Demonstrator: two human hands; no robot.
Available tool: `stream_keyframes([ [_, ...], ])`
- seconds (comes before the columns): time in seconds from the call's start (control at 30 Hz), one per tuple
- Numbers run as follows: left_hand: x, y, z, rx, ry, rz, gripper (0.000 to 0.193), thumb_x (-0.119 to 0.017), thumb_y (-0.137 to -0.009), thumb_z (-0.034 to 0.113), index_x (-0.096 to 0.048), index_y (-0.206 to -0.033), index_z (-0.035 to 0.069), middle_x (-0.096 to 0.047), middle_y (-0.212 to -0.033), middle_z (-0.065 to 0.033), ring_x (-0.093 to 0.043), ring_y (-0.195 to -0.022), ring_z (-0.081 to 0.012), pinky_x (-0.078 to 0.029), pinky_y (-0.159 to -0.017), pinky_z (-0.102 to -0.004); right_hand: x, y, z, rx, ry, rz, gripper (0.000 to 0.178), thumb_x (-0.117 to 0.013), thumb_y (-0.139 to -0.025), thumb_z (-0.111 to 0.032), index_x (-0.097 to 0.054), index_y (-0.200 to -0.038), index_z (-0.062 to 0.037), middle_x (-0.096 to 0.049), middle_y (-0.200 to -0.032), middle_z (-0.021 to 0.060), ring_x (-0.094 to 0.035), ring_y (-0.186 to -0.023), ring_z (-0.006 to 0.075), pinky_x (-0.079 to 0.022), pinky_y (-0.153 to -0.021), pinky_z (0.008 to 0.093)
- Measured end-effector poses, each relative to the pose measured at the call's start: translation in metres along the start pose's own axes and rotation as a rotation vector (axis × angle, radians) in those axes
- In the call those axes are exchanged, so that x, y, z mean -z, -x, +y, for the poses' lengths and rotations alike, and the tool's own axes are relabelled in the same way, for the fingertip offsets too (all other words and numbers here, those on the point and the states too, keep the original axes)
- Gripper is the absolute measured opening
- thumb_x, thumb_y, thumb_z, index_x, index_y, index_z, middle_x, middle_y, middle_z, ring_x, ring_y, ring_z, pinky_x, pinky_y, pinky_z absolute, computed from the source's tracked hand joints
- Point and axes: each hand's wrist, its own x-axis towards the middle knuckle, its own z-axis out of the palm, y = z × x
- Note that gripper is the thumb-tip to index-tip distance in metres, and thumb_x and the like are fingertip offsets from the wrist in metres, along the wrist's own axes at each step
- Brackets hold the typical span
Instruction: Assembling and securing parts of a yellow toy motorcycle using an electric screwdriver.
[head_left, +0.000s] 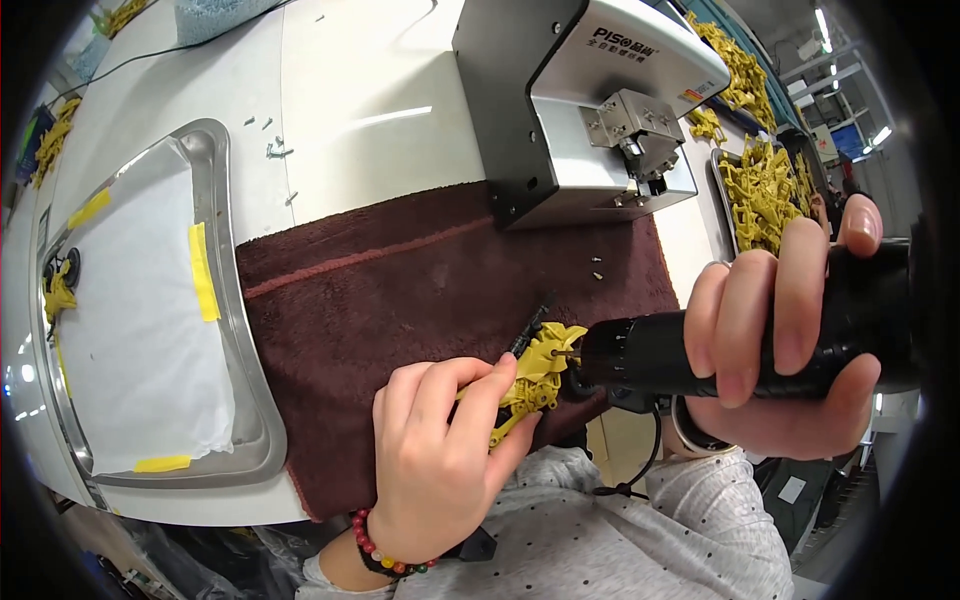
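My left hand (440,450) is closed around a yellow plastic part (540,368) with black pieces on it, pressed down on the brown cloth (370,310). My right hand (780,330) wraps round a black electric screwdriver (650,345), held sideways. Its thin bit meets the yellow part at the right end, or comes very close; I cannot tell whether a screw is between them. A slim black piece sticks out from the far side of the part. My left fingers hide some of its near end.
A metal screw feeder (590,120) stands at the far right, two small screws (597,268) before it. Loose screws (277,150) lie on the white table. A paper-lined metal tray (265,440) at left holds a yellow-and-black part (60,285). Yellow parts (765,195) fill a tray at right.
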Motion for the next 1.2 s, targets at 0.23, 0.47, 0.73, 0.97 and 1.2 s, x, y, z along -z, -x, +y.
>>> stream_keyframes([
  [0.23,-0.001,-0.002,0.0,-0.005,-0.012,0.017,0.046,-0.081,-0.062,0.014,-0.067,-0.105,0.005,-0.058,-0.095,-0.0024,-0.054,-0.087,-0.0218,-0.042,-0.074,-0.0357,-0.001,0.0,0.0,-0.085,0.045,-0.048,0.05,-0.063,-0.09,-0.031,-0.032,-0.119,-0.0058,-0.051,-0.082,0.0031,-0.054,-0.056,0.0145,-0.045,-0.056,0.0292],
  [0.47,-0.001,-0.001,0.002,-0.01,-0.019,0.027,0.044,-0.081,-0.063,0.015,-0.067,-0.103,0.004,-0.057,-0.093,-0.0027,-0.053,-0.086,-0.0215,-0.042,-0.074,-0.0357,-0.005,-0.003,-0.009,-0.144,0.108,-0.098,0.048,-0.065,-0.09,-0.033,-0.033,-0.116,-0.0072,-0.051,-0.081,0.0033,-0.054,-0.056,0.0149,-0.044,-0.056,0.0299],
  [0.73,-0.001,0.0,-0.001,-0.028,-0.013,0.017,0.044,-0.08,-0.064,0.016,-0.066,-0.105,0.004,-0.056,-0.093,-0.003,-0.052,-0.086,-0.0213,-0.04,-0.073,-0.0354,0.004,0.002,-0.004,-0.041,-0.006,-0.062,0.061,-0.058,-0.091,-0.029,-0.029,-0.136,0.0009,-0.049,-0.083,0.0026,-0.051,-0.055,0.0124,-0.042,-0.055,0.0285],
  [0.97,0.002,-0.001,-0.002,-0.022,-0.011,0.006,0.043,-0.08,-0.065,0.016,-0.067,-0.104,0.005,-0.056,-0.092,-0.0023,-0.052,-0.086,-0.021,-0.04,-0.073,-0.0352,-0.004,0.0,-0.02,0.008,-0.066,-0.045,0.05,-0.064,-0.087,-0.02,-0.033,-0.123,-0.003,-0.05,-0.079,0.0013,-0.054,-0.057,0.0118,-0.044,-0.058,0.0262],
  [1.2,0.001,-0.002,0.0,-0.02,-0.01,0.001,0.041,-0.08,-0.065,0.016,-0.067,-0.103,0.005,-0.056,-0.092,-0.0022,-0.053,-0.086,-0.021,-0.04,-0.073,-0.0352,-0.009,0.011,-0.031,0.033,-0.059,-0.024,0.05,-0.069,-0.081,-0.01,-0.031,-0.114,-0.0035,-0.054,-0.073,0.0038,-0.059,-0.054,0.0158,-0.053,-0.053,0.0269],
])
